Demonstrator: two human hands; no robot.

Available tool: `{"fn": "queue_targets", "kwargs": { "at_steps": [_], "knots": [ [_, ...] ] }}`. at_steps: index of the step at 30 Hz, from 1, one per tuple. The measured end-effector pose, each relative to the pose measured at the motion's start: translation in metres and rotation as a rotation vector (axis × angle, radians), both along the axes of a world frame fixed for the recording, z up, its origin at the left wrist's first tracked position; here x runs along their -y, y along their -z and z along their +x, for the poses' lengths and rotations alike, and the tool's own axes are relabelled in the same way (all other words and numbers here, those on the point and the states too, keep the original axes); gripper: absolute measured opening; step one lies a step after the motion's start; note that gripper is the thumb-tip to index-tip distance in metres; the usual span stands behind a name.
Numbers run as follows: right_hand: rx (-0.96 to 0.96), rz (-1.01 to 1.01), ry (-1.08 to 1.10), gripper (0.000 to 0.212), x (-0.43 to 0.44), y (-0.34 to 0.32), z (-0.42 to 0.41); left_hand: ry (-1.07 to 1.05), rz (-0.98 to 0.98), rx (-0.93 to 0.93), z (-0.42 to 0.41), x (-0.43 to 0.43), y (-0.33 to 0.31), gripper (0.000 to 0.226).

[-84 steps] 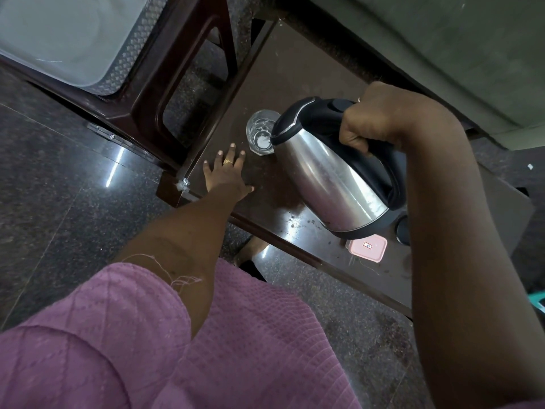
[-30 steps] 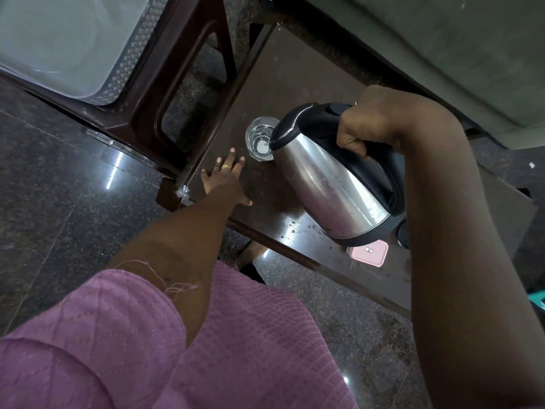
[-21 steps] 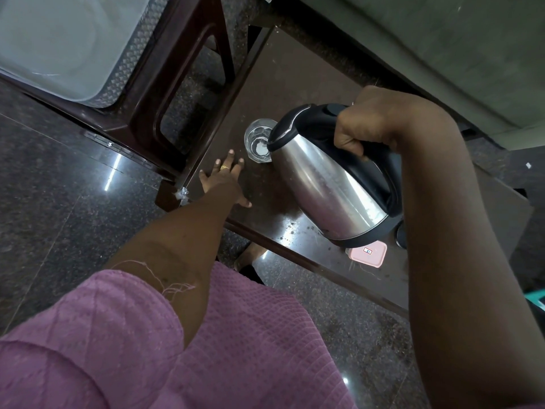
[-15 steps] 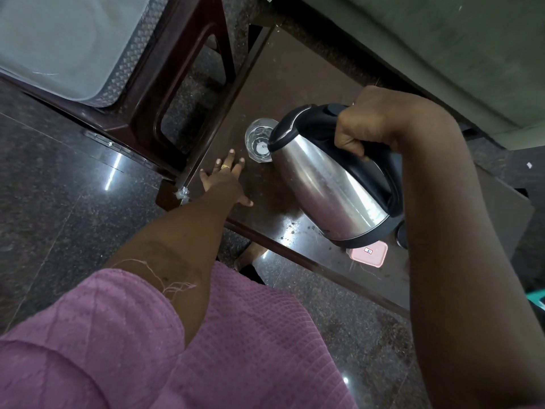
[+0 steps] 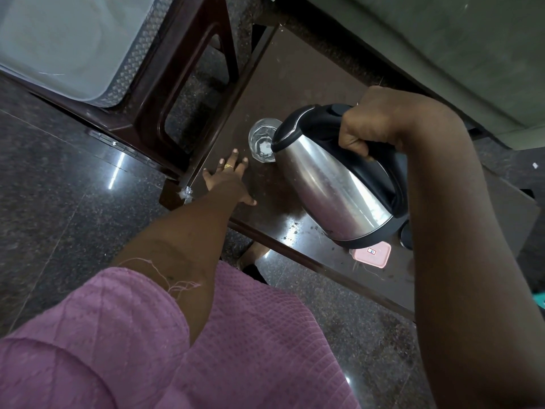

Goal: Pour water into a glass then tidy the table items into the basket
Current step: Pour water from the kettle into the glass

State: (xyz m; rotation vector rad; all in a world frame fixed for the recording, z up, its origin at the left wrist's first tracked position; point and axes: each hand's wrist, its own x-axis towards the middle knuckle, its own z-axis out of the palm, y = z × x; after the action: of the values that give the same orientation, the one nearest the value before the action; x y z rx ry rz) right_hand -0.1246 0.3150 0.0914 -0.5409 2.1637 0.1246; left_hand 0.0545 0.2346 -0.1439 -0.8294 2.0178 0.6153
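Kettle [image 5: 339,184] tips in the right hand [image 5: 374,125], spout over the glass [image 5: 261,140] on the tabletop [image 5: 295,72]. Left hand [image 5: 228,181] lies flat and open, just beside the glass.

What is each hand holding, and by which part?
Right hand grips the kettle by its black handle. Left hand holds nothing; it lies flat on the table.

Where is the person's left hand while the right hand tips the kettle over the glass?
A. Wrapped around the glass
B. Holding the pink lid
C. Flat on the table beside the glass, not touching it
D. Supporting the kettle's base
C. The left hand lies spread flat on the table, just short of the glass, while the right hand alone grips the handle of the kettle.
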Motion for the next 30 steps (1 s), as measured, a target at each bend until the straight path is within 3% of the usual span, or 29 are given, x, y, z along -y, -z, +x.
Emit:
{"fn": "queue_targets", "kwargs": {
  "at_steps": [14, 30],
  "knots": [
    [0.023, 0.020, 0.019, 0.015, -0.003, 0.003, -0.002, 0.013, -0.041, 0.010, -0.001, -0.003, 0.001, 0.118],
    [0.017, 0.014, -0.010, 0.005, -0.004, -0.011, 0.001, 0.009, -0.046, 0.010, -0.002, -0.005, 0.002, 0.120]
  ]
}}
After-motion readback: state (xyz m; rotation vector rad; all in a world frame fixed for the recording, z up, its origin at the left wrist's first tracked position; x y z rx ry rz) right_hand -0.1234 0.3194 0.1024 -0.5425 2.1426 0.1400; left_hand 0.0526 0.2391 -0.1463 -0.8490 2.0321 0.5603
